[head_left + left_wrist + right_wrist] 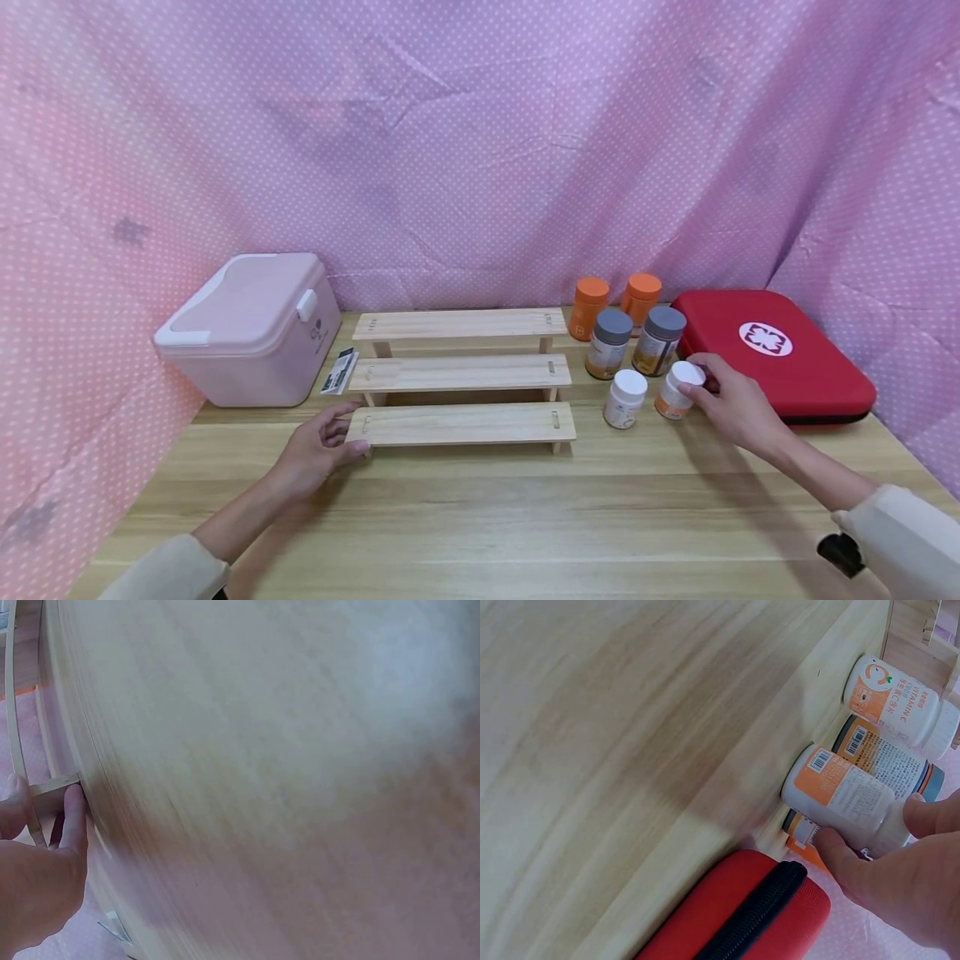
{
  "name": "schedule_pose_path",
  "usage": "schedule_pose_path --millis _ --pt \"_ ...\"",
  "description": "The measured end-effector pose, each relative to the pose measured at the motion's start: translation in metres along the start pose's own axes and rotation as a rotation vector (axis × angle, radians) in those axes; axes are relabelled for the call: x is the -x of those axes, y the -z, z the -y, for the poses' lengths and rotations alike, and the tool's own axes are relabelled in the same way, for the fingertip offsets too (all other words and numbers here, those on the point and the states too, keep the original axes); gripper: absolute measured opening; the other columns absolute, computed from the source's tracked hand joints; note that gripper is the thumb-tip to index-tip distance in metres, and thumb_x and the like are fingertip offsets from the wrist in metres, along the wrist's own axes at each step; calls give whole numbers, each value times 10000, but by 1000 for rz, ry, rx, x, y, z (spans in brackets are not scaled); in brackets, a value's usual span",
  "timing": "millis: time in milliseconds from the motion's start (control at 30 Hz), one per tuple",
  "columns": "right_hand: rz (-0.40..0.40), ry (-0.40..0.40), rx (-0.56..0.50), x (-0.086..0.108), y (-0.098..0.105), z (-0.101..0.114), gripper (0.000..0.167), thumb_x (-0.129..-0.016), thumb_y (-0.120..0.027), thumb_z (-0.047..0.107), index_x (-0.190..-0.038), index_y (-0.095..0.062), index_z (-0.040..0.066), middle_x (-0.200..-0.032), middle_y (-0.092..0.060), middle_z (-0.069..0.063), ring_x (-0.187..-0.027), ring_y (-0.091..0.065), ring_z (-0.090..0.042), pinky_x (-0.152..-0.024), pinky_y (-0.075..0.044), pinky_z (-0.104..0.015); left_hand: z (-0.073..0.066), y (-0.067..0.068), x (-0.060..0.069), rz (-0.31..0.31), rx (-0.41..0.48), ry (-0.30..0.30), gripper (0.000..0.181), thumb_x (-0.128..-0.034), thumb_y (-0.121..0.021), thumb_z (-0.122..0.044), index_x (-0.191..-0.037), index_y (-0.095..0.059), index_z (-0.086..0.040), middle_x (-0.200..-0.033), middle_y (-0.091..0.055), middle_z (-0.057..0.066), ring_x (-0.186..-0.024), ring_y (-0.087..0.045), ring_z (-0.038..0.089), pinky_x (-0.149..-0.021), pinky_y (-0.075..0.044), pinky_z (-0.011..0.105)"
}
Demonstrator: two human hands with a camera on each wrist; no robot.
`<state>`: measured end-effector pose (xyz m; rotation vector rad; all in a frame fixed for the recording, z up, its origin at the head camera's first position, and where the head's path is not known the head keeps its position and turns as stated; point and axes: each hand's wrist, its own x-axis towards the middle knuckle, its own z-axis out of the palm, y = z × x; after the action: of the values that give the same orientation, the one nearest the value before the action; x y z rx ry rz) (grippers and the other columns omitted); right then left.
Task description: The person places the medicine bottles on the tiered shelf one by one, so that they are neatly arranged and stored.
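Observation:
My left hand [309, 454] holds the left end of the lowest step of a three-tier wooden rack [457, 425]. In the left wrist view, the thumb lies on the board and a finger on its short leg [56, 793]. Over on the right, my right hand [738, 407] grips a white-capped pill bottle [672, 402] near its cap. That bottle [840, 787] is upright, with an orange and white label; part of its cap is hidden by the fingers. To its left stands another white bottle [623, 407], labelled vitamin C in the right wrist view.
Behind the white bottles are two grey-capped bottles [606, 354] and two orange bottles [587, 315]. A red first-aid case [810, 358] lies at the right. On the left are a pale pink lidded box [247, 358] and a small printed card [341, 372]. Pink dotted cloth [465, 167] hangs behind.

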<state>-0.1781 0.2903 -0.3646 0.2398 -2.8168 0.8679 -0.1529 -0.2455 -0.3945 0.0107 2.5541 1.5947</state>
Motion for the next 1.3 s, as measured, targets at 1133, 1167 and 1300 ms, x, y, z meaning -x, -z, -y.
schedule_pose_path --millis 1133,1167,1300 --pt "-231 197 -147 4 67 55 370 -839 -677 -76 -1184 -577 11 -1003 -557 179 -878 -531 145 -775 -402 9 -1 1 0 19 -42 -13 677 -858 -713 -73 -1414 -352 60 -1255 -562 305 -1142 -581 365 -853 -532 255" --pt "-227 219 -158 1 68 58 371 -841 -673 -79 -1190 -577 6 -1013 -556 189 -887 -536 134 -779 -405 3 -1 1 0 17 -43 -10 675 -857 -715 -75 -1413 -356 58 -1251 -566 302 -1140 -582 362 -853 -531 253" --pt "-214 298 -189 -7 66 75 371 -839 -663 -102 -1189 -580 -9 -1037 -584 139 -897 -556 107 -793 -421 -13 -1 1 0 15 -44 4 670 -858 -718 -85 -1412 -366 46 -1240 -583 282 -1128 -591 344 -853 -524 253"
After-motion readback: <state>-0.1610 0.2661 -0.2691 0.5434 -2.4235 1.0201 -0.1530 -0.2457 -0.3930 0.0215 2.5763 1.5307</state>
